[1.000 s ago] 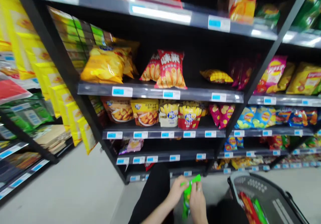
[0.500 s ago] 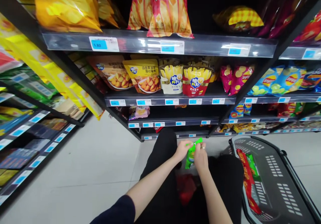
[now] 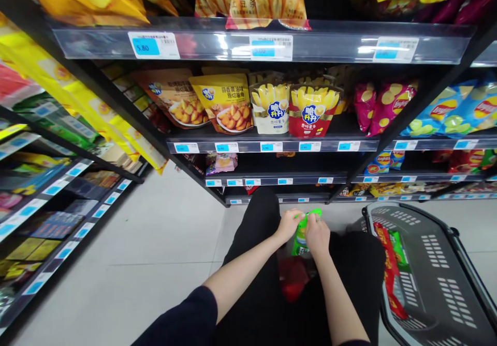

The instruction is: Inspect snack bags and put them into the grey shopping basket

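Note:
Between my knees, a green snack packet (image 3: 301, 242) hangs upright from both hands. My left hand (image 3: 289, 225) pinches its upper left edge. Fingers of my right hand (image 3: 317, 232), one wearing a ring, close on its upper right side and cover part of the packet. A bright green end sticks up above the fingers. Lower down between my legs is a red item (image 3: 291, 279), blurred and partly shaded, and I cannot make out its kind.
A grey shopping basket (image 3: 423, 273) stands at my right, holding red packets (image 3: 390, 273) and a green packet (image 3: 398, 247). Ahead rise black shelves (image 3: 272, 141) with chip bags, including a red pouch (image 3: 310, 113). Yellow packets (image 3: 89, 103) hang at the left beside another shelf rack.
My view has shifted slightly, so the shelves look nearer and higher. Both hands still grip the green packet at its upper part, with the right hand turned a little further over it.

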A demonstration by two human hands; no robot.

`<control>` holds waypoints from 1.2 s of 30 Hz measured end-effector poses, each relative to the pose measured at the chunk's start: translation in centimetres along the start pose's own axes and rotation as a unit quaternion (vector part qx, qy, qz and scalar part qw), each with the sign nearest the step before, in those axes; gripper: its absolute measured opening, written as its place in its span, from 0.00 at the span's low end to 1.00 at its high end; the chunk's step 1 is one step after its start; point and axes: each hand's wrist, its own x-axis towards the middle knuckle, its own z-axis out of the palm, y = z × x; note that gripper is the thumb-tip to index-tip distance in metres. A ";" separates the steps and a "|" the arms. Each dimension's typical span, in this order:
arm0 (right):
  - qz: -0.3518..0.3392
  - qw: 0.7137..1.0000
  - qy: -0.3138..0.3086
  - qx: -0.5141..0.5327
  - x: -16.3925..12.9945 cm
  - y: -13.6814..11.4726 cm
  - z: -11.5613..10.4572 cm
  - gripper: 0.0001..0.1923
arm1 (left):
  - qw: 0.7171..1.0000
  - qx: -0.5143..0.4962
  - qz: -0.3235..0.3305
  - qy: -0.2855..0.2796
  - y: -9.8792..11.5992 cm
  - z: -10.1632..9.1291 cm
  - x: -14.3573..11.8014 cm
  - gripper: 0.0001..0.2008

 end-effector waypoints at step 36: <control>-0.282 0.952 -0.102 0.056 -0.7 -8.7 -8.0 0.06 | 0.997 0.042 0.021 -0.063 2.2 -15.9 -8.4 0.06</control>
